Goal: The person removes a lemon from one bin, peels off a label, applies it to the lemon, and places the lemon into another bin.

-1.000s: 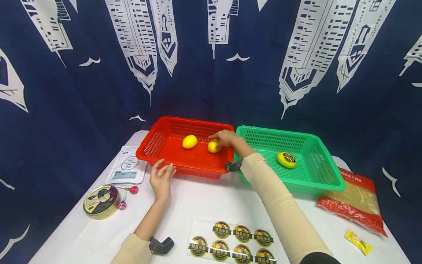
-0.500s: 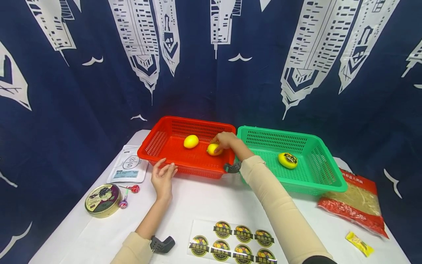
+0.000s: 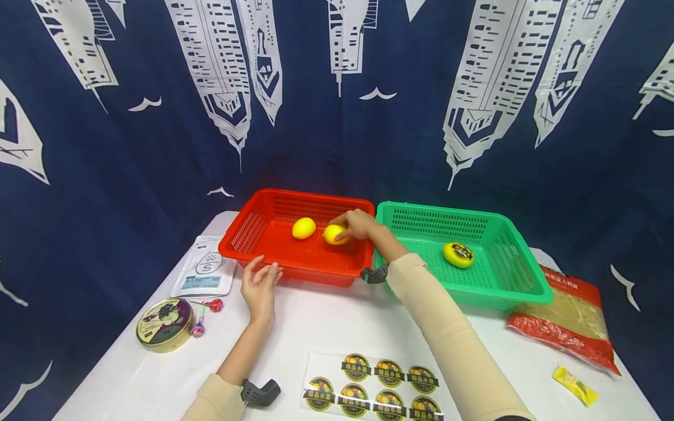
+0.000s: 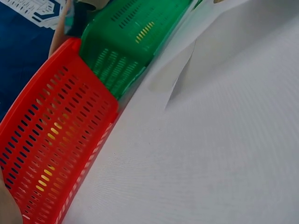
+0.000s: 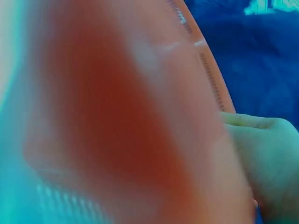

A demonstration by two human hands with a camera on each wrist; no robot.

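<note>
Inside the red basket [image 3: 295, 268], my right hand [image 3: 359, 224] holds a yellow lemon [image 3: 334, 234] between thumb and fingers. To the left of it, a second lemon [image 3: 303, 228] lies on the basket floor. My left hand [image 3: 258, 287] is at the basket's front rim, its fingertips right at the edge and its fingers loosely bent. In the left wrist view, part of that hand [image 4: 8, 205] shows beside the perforated red wall. A lemon with a black and gold label [image 3: 458, 255] lies in the green basket [image 3: 518, 298]. The right wrist view is mostly blurred red.
A sheet of round labels [image 3: 371, 386] lies at the front. On the left are a white pouch [image 3: 205, 266], a round tin [image 3: 165, 324] and two lollipops [image 3: 213, 305]. A red bag [image 3: 568, 321] and a yellow wrapped candy [image 3: 575, 386] are at right.
The right hand and the lemon in it have shifted slightly left, closer to the other lemon. The left hand stays at the red basket's rim.
</note>
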